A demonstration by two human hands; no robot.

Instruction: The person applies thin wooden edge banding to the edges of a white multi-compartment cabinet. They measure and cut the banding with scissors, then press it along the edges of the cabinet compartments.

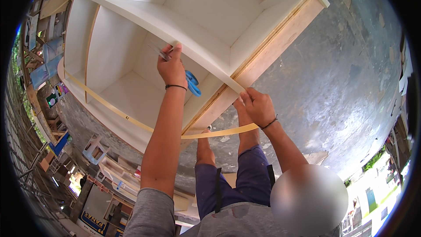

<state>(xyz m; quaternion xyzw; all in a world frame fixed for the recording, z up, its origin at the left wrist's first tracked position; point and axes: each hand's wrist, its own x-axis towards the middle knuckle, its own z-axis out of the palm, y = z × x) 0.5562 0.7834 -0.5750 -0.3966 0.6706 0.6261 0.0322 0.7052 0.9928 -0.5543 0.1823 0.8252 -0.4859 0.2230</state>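
Observation:
My left hand (172,68) is closed around a pair of scissors with blue handles (193,83). Their metal blades point up and away past my fingers, and my thumb touches the white front edge of a cabinet divider. At that divider's right end, my right hand (258,107) pinches a long, thin edging strip (219,132). Its yellowish back shows where it bends below my hand, passes behind my left forearm and runs off to the left. The white cabinet (193,28) has several open compartments and bare wood along its right side (276,46).
A grey, worn concrete floor (333,87) spreads to the right. At the lower left stand a pale plastic stool (94,149) and stacked boards. Workshop clutter lines the left rim. My legs are just below the cabinet's corner.

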